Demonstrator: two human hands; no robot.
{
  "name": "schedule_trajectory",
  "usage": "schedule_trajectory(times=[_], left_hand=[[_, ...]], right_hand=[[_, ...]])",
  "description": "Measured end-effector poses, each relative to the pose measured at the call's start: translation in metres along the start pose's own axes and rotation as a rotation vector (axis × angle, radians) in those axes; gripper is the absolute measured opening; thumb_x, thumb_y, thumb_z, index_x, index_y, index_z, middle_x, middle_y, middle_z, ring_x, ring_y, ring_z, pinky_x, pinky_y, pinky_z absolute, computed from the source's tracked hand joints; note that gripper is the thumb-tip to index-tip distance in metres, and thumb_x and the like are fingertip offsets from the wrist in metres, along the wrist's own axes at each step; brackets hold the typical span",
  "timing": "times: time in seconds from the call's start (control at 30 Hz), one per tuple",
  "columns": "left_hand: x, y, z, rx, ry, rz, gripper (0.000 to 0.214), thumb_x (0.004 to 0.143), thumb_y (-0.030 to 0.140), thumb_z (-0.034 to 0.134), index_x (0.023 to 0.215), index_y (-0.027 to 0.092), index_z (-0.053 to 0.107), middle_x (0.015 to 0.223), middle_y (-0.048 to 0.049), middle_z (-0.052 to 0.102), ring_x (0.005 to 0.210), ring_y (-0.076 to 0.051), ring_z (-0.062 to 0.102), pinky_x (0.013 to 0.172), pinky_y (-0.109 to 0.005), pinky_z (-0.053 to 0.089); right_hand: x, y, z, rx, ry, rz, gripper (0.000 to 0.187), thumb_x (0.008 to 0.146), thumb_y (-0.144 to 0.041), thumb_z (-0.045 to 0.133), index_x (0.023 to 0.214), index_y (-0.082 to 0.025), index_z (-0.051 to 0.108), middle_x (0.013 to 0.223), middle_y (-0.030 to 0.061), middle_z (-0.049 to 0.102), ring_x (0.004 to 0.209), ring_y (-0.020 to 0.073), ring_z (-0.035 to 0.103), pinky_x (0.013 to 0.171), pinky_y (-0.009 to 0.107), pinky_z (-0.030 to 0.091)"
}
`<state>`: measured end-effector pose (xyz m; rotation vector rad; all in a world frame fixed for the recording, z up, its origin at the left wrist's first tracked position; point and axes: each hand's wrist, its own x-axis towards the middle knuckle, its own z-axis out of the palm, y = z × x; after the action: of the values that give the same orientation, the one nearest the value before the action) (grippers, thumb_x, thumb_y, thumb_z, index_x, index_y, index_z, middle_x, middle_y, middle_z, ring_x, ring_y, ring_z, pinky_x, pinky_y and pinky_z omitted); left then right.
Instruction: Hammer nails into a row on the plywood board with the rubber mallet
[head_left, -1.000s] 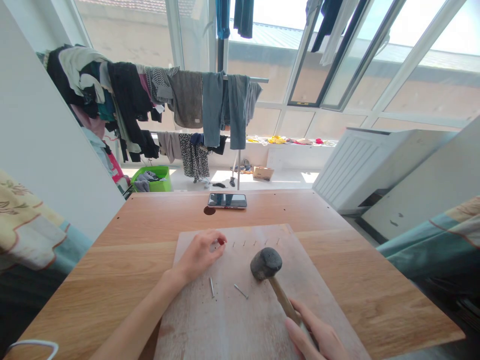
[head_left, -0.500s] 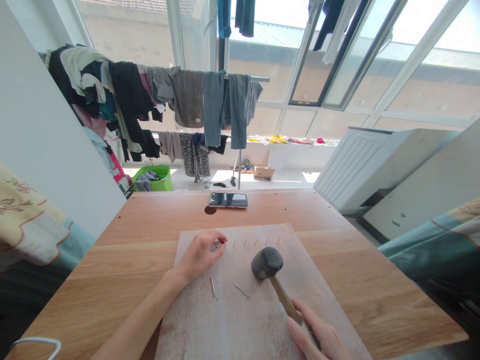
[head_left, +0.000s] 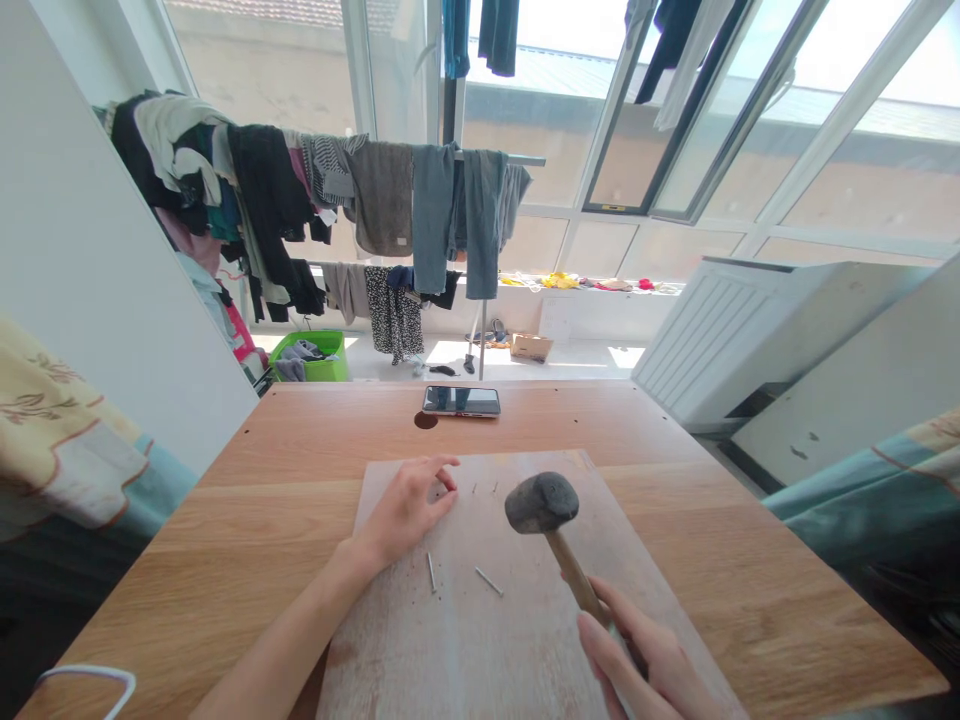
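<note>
My right hand (head_left: 645, 650) grips the wooden handle of a rubber mallet (head_left: 541, 503). Its black head is held above a pale wooden board (head_left: 465, 650). At the board's far left, my left hand (head_left: 411, 510) rests with fingers curled and the index finger lifted away; whatever is between thumb and fingers is hidden. Just right of those fingertips, two thin nails (head_left: 495, 488) stand upright in the board; the mallet head covers the spot farther along the row. Nearer to me lie a loose nail (head_left: 431, 573) and another loose nail (head_left: 489, 581).
The board lies on a wooden table (head_left: 247, 540). A phone (head_left: 461, 401) is at the table's far edge beside a round hole (head_left: 426, 421). A white cable (head_left: 90, 672) curves at the near left. Beyond are a green basket (head_left: 337, 365) and hanging clothes (head_left: 382, 200).
The mallet head has risen slightly and tilted, now covering the right-hand nails of the row. My left index finger has lifted a little. The view has shifted slightly.
</note>
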<state>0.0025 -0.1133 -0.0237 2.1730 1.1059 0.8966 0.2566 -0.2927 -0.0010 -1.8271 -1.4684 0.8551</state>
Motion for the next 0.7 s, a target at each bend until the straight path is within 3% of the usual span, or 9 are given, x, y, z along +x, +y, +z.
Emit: schedule_trajectory(times=[0.1,0.2,0.4,0.6,0.7], left_hand=[[-0.001,0.000,0.001,0.001,0.010,-0.019,0.034,0.086,0.012,0.067,0.118,0.023,0.062,0.096,0.0002,0.073,0.102,-0.021,0.068,0.103,-0.038,0.045],[-0.001,0.002,0.002,-0.002,0.024,-0.020,0.036,0.086,0.012,0.067,0.120,0.022,0.061,0.094,0.0001,0.074,0.100,-0.022,0.068,0.101,-0.038,0.046],[0.001,0.003,0.002,-0.043,0.037,0.046,0.019,0.080,0.004,0.065,0.090,0.020,0.063,0.091,-0.0011,0.073,0.092,-0.020,0.068,0.092,-0.035,0.049],[0.000,0.002,0.000,-0.051,0.026,0.045,0.030,0.078,0.000,0.063,0.099,0.021,0.064,0.100,-0.0042,0.072,0.099,-0.022,0.067,0.094,-0.035,0.048],[0.000,0.003,0.000,-0.061,0.026,0.047,0.026,0.077,0.000,0.063,0.092,0.021,0.063,0.096,-0.0035,0.072,0.099,-0.022,0.067,0.095,-0.035,0.048]], right_hand=[[0.017,-0.020,0.009,0.049,-0.108,0.022,0.064,0.098,-0.062,0.038,0.133,-0.013,0.061,0.054,-0.0038,0.057,0.035,0.0116,0.052,0.037,0.020,0.043],[0.031,-0.041,0.018,0.086,-0.171,0.002,0.062,0.097,-0.060,0.040,0.135,-0.014,0.057,0.054,-0.0072,0.052,0.030,0.0082,0.043,0.031,0.018,0.033],[0.043,-0.060,0.030,0.076,-0.262,-0.012,0.055,0.098,-0.054,0.043,0.136,-0.015,0.055,0.070,-0.0035,0.055,0.037,0.0063,0.047,0.035,0.018,0.040],[0.044,-0.053,0.039,0.080,-0.289,-0.035,0.052,0.100,-0.052,0.040,0.134,-0.016,0.055,0.072,-0.0036,0.055,0.036,0.0056,0.047,0.032,0.016,0.038],[0.044,-0.051,0.040,0.059,-0.263,-0.028,0.052,0.099,-0.051,0.041,0.135,-0.016,0.055,0.069,-0.0038,0.055,0.036,0.0065,0.048,0.033,0.017,0.040]])
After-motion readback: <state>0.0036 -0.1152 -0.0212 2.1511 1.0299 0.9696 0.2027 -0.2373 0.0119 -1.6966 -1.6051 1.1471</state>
